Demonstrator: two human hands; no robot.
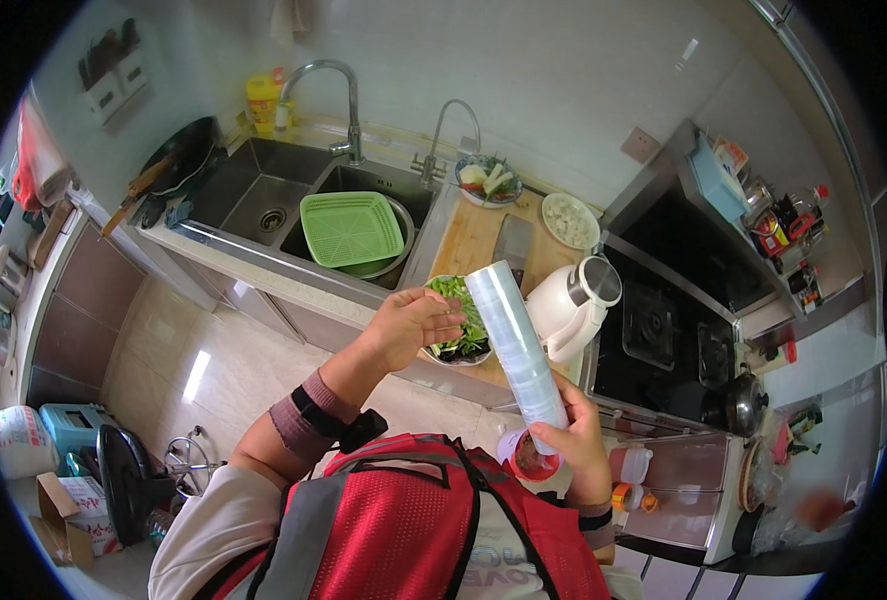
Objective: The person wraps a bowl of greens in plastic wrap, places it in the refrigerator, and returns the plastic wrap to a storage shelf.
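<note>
My right hand (574, 427) grips the lower end of a roll of clear plastic cling film (518, 352), which is held tilted in front of me. My left hand (417, 326) is raised to the left of the roll, fingers loosely bent and a little apart. Nothing shows in it, and a gap separates its fingertips from the roll. Partly hidden beneath that hand is a bowl of chopped green vegetables (458, 352) at the counter's front edge. A white thermal jug (574, 307) stands just right of the roll.
Behind the roll, a cleaver (513, 244) lies on a wooden cutting board (462, 236). Around it are a bowl of white cubes (571, 221) and a patterned bowl of vegetables (488, 180). A green basket (352, 229) sits over the sink (263, 195); a gas stove (661, 322) is at right.
</note>
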